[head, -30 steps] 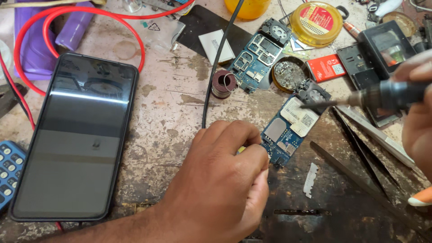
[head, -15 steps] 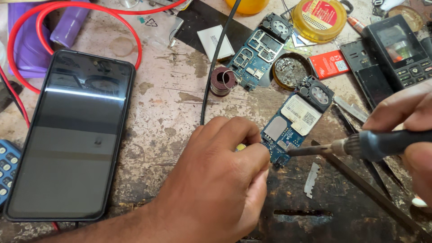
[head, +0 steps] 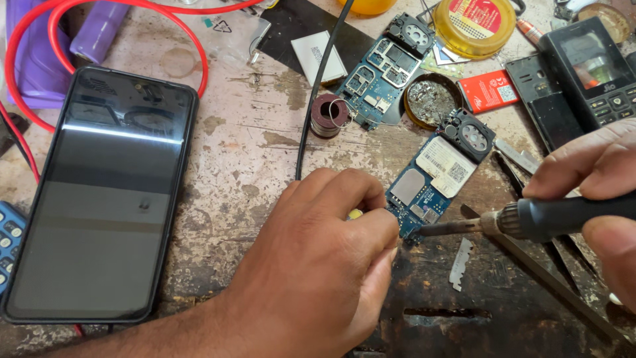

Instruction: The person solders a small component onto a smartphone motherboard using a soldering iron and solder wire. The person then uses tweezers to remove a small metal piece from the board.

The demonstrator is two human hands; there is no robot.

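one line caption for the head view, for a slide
Left hand steadies a blue circuit board while right hand brings a soldering iron to its lower end.

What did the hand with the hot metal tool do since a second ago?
The right hand brought the soldering iron down from the top of the blue circuit board to its bottom edge. The left hand stayed holding that edge, and the big black phone didn't move.

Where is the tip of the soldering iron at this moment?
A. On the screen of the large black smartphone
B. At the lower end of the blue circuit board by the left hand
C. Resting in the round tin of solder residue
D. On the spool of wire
B: the soldering iron in the right hand has its tip at the lower end of the blue circuit board, beside the left hand.
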